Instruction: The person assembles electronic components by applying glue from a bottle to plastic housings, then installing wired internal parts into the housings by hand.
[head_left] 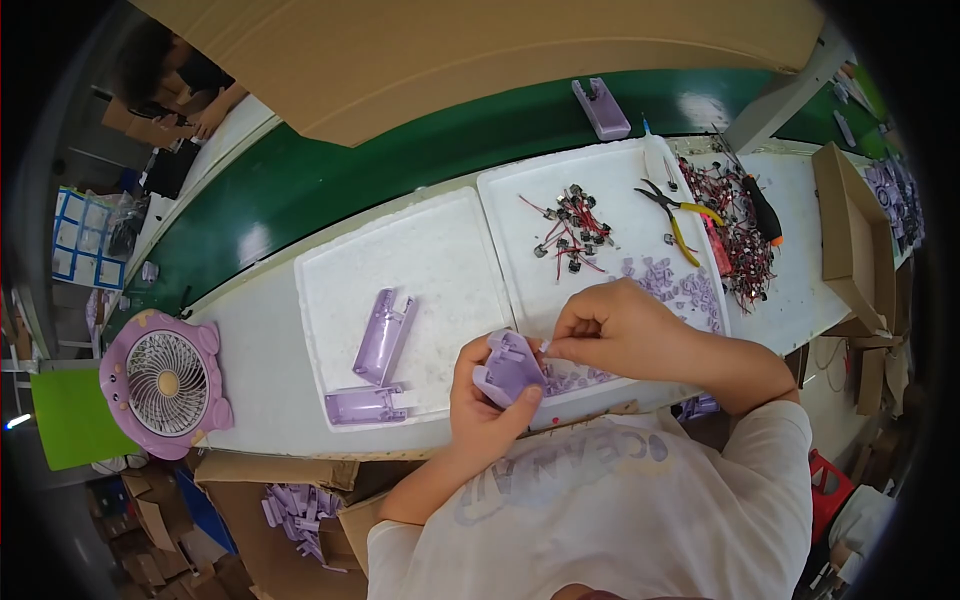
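Head view: the left hand (487,400) was closed around a purple plastic housing (510,365), thumb across its lower face, fingers curled behind it. The right hand (620,325) was closed in a pinch at the housing's 2 o'clock corner, fingertips (556,345) together on a small pale part too small to identify. The housing was held just above the counter's (255,330) near edge, over the seam between two white foam trays. The left tray (440,255) carried two more purple housings (383,335) at its 7 o'clock corner. The right tray (615,175) held wired small motors (572,232) at centre, loose purple clips (685,285) at 5 o'clock and yellow-handled pliers (680,215) at 3 o'clock. A purple desk fan (165,385) stood at the counter's 9 o'clock end.
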